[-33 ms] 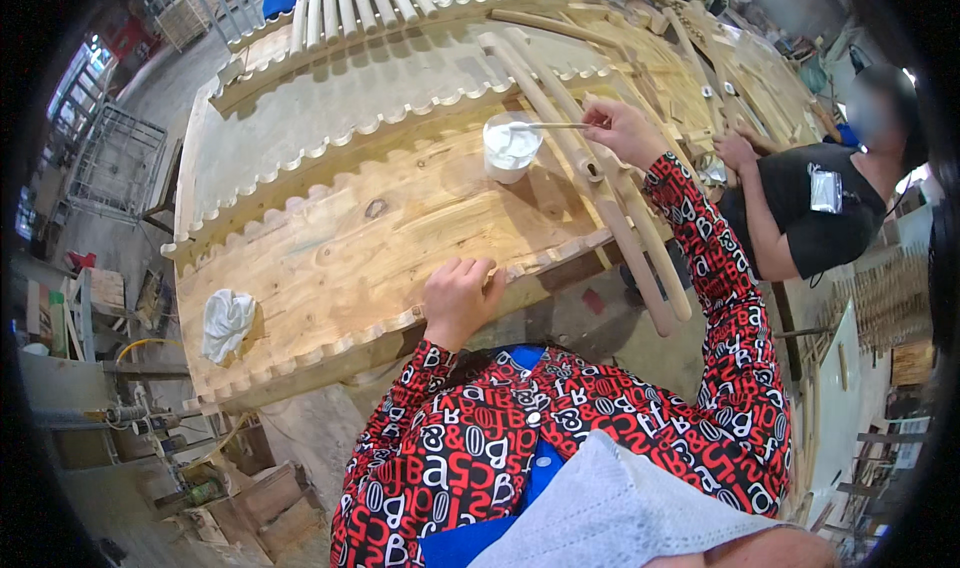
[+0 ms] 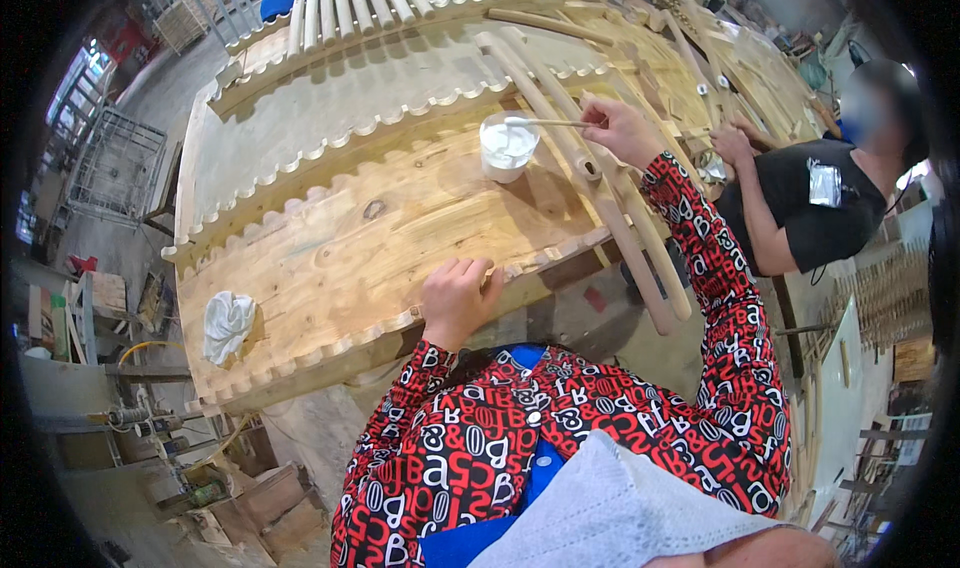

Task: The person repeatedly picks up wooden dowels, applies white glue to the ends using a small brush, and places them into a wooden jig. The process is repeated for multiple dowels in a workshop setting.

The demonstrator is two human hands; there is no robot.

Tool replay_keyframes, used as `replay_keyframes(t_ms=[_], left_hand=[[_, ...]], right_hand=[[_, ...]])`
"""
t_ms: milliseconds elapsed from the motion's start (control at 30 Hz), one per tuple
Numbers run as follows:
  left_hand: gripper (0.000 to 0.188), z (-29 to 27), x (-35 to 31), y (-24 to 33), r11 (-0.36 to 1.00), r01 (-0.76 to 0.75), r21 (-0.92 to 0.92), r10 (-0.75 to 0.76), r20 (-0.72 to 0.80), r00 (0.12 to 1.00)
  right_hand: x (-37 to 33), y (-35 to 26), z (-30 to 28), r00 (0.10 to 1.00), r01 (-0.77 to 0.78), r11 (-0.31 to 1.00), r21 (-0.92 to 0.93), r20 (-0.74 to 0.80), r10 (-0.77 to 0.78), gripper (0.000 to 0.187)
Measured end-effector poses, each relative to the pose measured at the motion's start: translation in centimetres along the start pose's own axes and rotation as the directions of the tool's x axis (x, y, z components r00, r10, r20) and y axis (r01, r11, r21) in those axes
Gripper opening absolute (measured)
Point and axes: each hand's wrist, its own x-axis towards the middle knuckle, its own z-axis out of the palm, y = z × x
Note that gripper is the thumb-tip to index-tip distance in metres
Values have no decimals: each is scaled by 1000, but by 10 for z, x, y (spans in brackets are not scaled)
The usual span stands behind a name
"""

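Observation:
My right hand (image 2: 618,132) is closed in a pinch on one end of a thin wooden stick (image 2: 552,123). The stick lies level over a cup (image 2: 502,173) holding a thick white substance, its white-coated far end above the cup's mouth. My left hand (image 2: 457,298) rests at the near edge of the wooden board (image 2: 340,258), beside its scalloped strip (image 2: 345,339). Its fingers are loosely bent, the thumb apart, and I see nothing in it. Long round wooden poles (image 2: 640,268) slant across the board just below my right hand.
A crumpled white cloth (image 2: 228,326) lies at the board's left end. Several short dowels (image 2: 345,13) sit in a row on the far notched rail. A co-worker in a dark shirt (image 2: 800,203) stands at the right, hands near other wooden pieces.
The white-coated end of the stick has lifted slightly from the white substance. The cup appears a little further left. My left hand stays in place.

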Motion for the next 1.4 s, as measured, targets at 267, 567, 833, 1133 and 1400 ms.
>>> replay_keyframes(t_ms=[267, 567, 833, 1133, 1400], left_hand=[[13, -7, 6, 6, 999, 35, -15, -35, -10, 999], [13, -14, 4, 13, 995, 89, 39, -89, 6, 996], [14, -14, -1, 15, 991, 130, 43, -131, 20, 991], [13, 3, -2, 12, 988, 121, 91, -117, -48, 992], [11, 13, -2, 13, 965, 228, 125, -224, -45, 973]], right_hand=[[1, 19, 2, 955, -38, 933, 357, 288, -71, 24], [-3, 10, 7, 983, 101, 919, 382, 105, -152, 25], [-5, -2, -4, 906, -201, 828, 524, 420, -46, 28], [-60, 70, -75, 835, -308, 737, 601, 542, -93, 35], [-71, 147, -93, 791, -338, 830, 443, 612, -4, 30]])
